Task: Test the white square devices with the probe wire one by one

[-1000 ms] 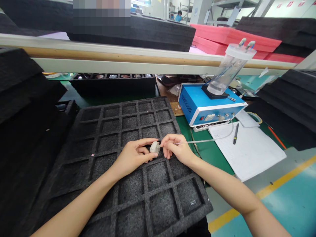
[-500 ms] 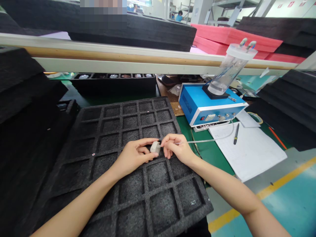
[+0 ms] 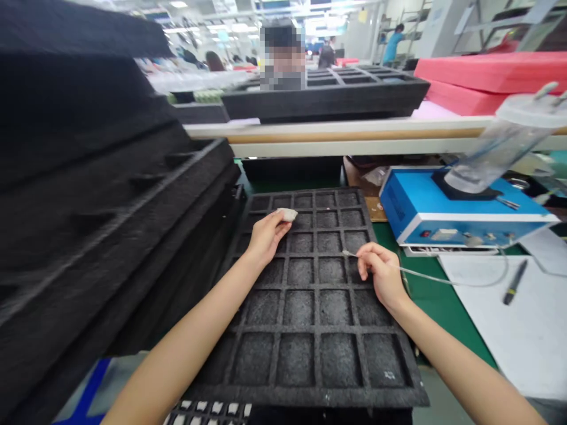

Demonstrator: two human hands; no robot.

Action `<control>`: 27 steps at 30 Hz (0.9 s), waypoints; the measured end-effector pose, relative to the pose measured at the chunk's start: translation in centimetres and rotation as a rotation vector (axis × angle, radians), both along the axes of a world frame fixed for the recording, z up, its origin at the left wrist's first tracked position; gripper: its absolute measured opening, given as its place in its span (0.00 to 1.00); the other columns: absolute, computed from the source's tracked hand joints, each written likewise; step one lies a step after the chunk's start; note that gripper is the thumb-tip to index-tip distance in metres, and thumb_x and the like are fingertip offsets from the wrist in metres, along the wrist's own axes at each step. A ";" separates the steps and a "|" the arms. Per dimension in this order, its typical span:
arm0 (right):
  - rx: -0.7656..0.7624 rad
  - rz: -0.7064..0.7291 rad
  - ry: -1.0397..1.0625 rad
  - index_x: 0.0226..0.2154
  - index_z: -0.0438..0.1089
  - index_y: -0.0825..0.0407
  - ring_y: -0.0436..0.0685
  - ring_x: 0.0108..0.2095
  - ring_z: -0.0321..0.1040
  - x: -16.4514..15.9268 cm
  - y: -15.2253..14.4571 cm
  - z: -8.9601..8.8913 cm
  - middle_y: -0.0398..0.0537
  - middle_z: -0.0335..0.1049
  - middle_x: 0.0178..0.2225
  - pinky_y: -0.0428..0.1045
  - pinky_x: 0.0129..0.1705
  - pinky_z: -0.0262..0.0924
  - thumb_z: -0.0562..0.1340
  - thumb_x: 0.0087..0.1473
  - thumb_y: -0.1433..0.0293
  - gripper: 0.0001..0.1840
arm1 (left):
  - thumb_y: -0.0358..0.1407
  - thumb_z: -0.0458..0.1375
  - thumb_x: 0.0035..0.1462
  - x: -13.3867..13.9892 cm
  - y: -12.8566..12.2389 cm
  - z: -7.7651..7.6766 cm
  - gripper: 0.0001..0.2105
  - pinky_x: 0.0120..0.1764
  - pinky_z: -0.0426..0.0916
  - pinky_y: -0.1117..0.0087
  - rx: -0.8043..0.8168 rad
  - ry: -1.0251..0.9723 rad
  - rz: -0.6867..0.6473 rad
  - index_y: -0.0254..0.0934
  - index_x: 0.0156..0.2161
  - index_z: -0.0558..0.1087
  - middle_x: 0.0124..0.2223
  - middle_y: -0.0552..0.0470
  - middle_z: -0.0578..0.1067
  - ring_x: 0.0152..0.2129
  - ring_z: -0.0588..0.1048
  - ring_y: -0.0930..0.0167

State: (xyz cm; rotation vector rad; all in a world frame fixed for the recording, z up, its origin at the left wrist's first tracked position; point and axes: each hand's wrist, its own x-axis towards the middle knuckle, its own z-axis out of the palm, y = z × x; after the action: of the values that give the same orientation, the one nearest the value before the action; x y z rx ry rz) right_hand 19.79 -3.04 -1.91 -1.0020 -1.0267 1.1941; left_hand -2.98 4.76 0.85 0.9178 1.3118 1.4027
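My left hand (image 3: 264, 237) pinches a small whitish-grey piece (image 3: 289, 214) between thumb and fingers, above the far cells of a black foam tray (image 3: 310, 395) divided into square compartments. My right hand (image 3: 381, 273) is closed round a thin clear tube (image 3: 427, 278), over the tray's right side. The tube's pale tip (image 3: 348, 253) sticks out to the left past the fingertips. From the hand the tube runs right to the front of a blue box-shaped machine (image 3: 456, 209). Both hands are apart from each other.
A clear cylinder (image 3: 489, 150) leans on the machine. Papers (image 3: 522, 336) with a black pen (image 3: 515, 282) lie on the right. Stacked black foam trays (image 3: 124, 248) rise on the left. A shelf rail (image 3: 301, 140) crosses behind; people are beyond it.
My left hand has carried the whitish piece away from the tube, towards the far left of the tray. My right hand has parted from it, still holding the tube. The view has turned left.
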 end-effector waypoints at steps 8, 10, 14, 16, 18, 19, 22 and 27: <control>-0.058 0.080 -0.032 0.22 0.66 0.55 0.45 0.12 0.55 -0.2 0.1 -0.1 0.38 0.61 0.12 0.41 0.16 0.49 0.57 0.41 0.70 0.05 | 0.35 0.55 0.59 -6.0 8.2 -1.2 0.13 0.37 0.72 0.63 -0.060 0.348 0.398 0.32 0.48 0.68 0.45 0.46 0.72 0.37 0.74 0.69; -0.060 0.086 -0.028 0.22 0.66 0.55 0.45 0.12 0.55 -0.2 0.2 -0.2 0.38 0.62 0.12 0.40 0.16 0.49 0.57 0.41 0.70 0.05 | 0.36 0.55 0.59 -6.5 8.9 -1.9 0.13 0.39 0.71 0.62 -0.114 0.430 0.401 0.33 0.48 0.68 0.45 0.46 0.72 0.38 0.73 0.68; -0.057 0.096 -0.019 0.22 0.66 0.55 0.45 0.12 0.54 -0.2 0.3 -0.4 0.38 0.62 0.12 0.40 0.16 0.48 0.57 0.41 0.69 0.05 | 0.37 0.55 0.59 -6.8 9.3 -2.2 0.14 0.42 0.70 0.60 -0.167 0.567 0.388 0.34 0.48 0.68 0.47 0.46 0.71 0.41 0.72 0.67; -0.057 0.096 -0.017 0.22 0.66 0.55 0.45 0.12 0.54 -0.3 0.3 -0.5 0.38 0.61 0.11 0.41 0.15 0.49 0.57 0.41 0.69 0.06 | 0.38 0.55 0.59 -6.8 9.5 -1.9 0.14 0.42 0.70 0.60 -0.156 0.612 0.391 0.34 0.48 0.68 0.48 0.46 0.70 0.42 0.72 0.66; -0.058 0.099 -0.020 0.22 0.66 0.55 0.45 0.12 0.54 -0.3 0.4 -0.6 0.38 0.61 0.11 0.41 0.15 0.49 0.56 0.40 0.69 0.06 | 0.38 0.55 0.59 -6.7 9.9 -1.6 0.13 0.42 0.70 0.60 -0.123 0.639 0.389 0.34 0.48 0.68 0.48 0.46 0.71 0.41 0.72 0.66; -0.058 0.102 -0.022 0.22 0.66 0.55 0.45 0.12 0.54 -0.4 0.5 -0.6 0.38 0.61 0.11 0.41 0.15 0.49 0.56 0.40 0.69 0.06 | 0.38 0.55 0.59 -6.5 10.0 -1.4 0.13 0.41 0.70 0.61 -0.105 0.644 0.384 0.34 0.48 0.68 0.47 0.46 0.71 0.41 0.72 0.67; -0.057 0.110 -0.026 0.22 0.66 0.55 0.45 0.12 0.54 -0.4 0.5 -0.7 0.38 0.62 0.11 0.41 0.15 0.49 0.56 0.40 0.69 0.06 | 0.38 0.53 0.60 -6.2 10.6 -1.3 0.15 0.37 0.72 0.64 -0.065 0.647 0.354 0.33 0.50 0.67 0.45 0.46 0.71 0.36 0.73 0.69; -0.053 0.110 -0.033 0.22 0.66 0.55 0.45 0.12 0.54 -0.3 0.3 -0.6 0.38 0.62 0.11 0.41 0.15 0.49 0.55 0.40 0.69 0.06 | 0.38 0.54 0.60 -6.5 10.9 -1.3 0.15 0.34 0.72 0.66 -0.103 0.725 0.301 0.33 0.50 0.66 0.44 0.47 0.72 0.34 0.73 0.71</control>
State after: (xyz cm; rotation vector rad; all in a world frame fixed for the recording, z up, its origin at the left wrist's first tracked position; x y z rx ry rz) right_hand 19.47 -2.73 -2.46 -1.0198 -1.0933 1.3043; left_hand -9.44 15.62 -0.49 1.2581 2.1136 1.2421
